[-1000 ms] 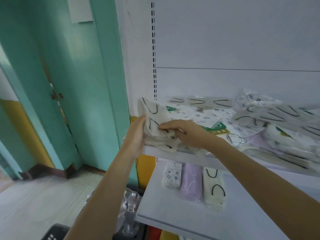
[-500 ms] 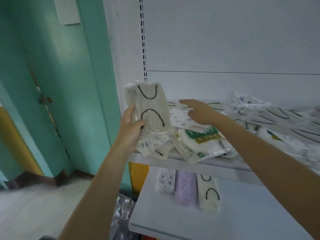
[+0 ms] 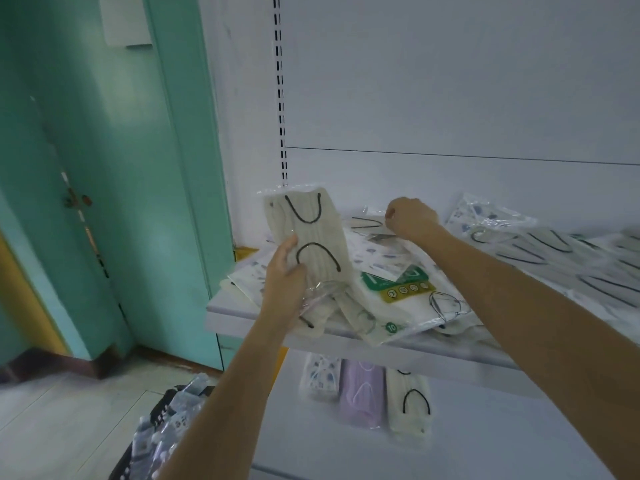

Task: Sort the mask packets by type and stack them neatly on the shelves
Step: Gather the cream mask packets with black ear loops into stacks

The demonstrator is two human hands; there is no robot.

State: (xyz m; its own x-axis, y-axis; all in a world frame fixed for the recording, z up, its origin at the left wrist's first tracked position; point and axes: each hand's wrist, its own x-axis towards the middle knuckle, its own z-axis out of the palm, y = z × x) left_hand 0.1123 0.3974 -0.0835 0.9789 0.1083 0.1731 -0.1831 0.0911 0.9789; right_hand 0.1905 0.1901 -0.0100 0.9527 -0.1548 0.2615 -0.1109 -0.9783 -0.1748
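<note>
At the left end of the upper shelf [image 3: 242,315], the left hand [image 3: 282,282] grips a cream packet [image 3: 308,237] with black loops, holding it upright over the jumbled pile [image 3: 398,296]. Farther back, the right hand [image 3: 410,218] curls its fingers down onto another packet [image 3: 367,223]; whether it actually pinches it I can't tell. On the lower shelf [image 3: 485,427] three packets [image 3: 362,393] lie side by side, their tops hidden under the upper shelf. The pile's right end is blurred and cut off.
</note>
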